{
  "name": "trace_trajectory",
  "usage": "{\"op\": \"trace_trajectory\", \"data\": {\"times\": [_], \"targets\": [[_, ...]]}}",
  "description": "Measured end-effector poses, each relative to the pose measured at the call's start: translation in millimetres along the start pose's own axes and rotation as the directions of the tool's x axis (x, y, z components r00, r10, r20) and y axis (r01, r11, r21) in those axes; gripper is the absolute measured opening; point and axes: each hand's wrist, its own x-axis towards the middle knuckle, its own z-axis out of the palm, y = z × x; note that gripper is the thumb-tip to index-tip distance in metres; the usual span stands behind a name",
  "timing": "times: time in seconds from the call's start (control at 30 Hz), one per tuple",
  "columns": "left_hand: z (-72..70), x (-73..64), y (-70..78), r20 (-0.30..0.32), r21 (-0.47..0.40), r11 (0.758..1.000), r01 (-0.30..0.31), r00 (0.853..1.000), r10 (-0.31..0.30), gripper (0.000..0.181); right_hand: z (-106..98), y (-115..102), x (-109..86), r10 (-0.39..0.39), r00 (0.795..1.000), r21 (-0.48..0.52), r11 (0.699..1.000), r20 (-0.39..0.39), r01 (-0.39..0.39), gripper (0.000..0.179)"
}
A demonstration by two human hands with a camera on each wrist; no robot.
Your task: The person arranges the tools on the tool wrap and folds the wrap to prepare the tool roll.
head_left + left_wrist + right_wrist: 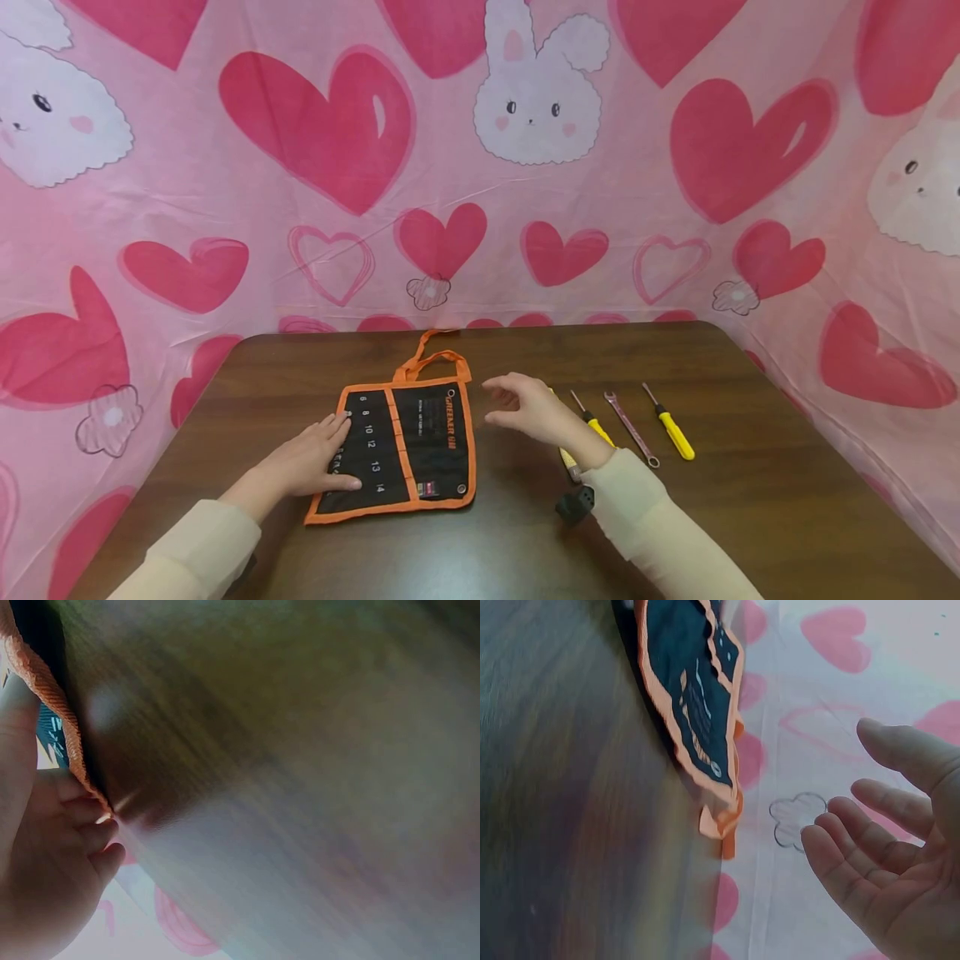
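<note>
A black tool pouch [431,454] with orange trim lies flat on the table, with sizes such as 6, 8 and 10 printed down its left part. My left hand [303,460] rests on the pouch's left edge, fingers extended and thumb spread. From the left wrist, the orange edging [56,697] runs beside the thumb and fingers. To the right of the pouch, my right hand [528,407] hovers with loosely bent fingers. Nothing is between those fingers in the right wrist view, where the hand [900,855] is apart from the pouch [686,671].
Right of the pouch lie a screwdriver [677,433] with a yellow handle, a combination wrench [632,429] and another yellow-handled screwdriver [597,427]. A further yellow-handled tool [569,463] is partly covered by the right forearm. Orange straps [427,360] extend behind the pouch. A heart-patterned cloth hangs behind the table.
</note>
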Motion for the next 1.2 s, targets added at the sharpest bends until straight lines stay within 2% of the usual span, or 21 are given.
{"op": "trace_trajectory", "data": {"times": [0.17, 0.5, 0.73, 1.2], "targets": [[-0.9, 0.1, 0.7, 0.002, 0.003, 1.0, 0.0, 1.0, 0.0, 0.108, -9.3, 6.2, -3.0, -0.005, 0.999, -0.034, 0.999, -0.049, 0.003, 0.046], [-0.8, 0.3, 0.7, 0.003, -0.004, 1.0, -0.005, 1.0, 0.005, 0.107, -21.8, 22.4, -14.9, 0.028, 0.993, -0.005, 1.0, -0.116, -0.029, 0.049], [-0.5, 0.0, 0.7, 0.004, -0.005, 1.0, -0.004, 1.0, 0.004, 0.108, -28.8, 32.6, -25.2, 0.099, 0.985, -0.028, 0.994, -0.145, -0.104, 0.052], [-1.9, -2.2, 2.5, 0.012, -0.015, 1.0, 0.004, 1.0, -0.004, 0.107, -29.3, 51.3, -41.8, 0.162, 0.969, -0.078, 0.981, -0.185, -0.179, 0.05]]}}
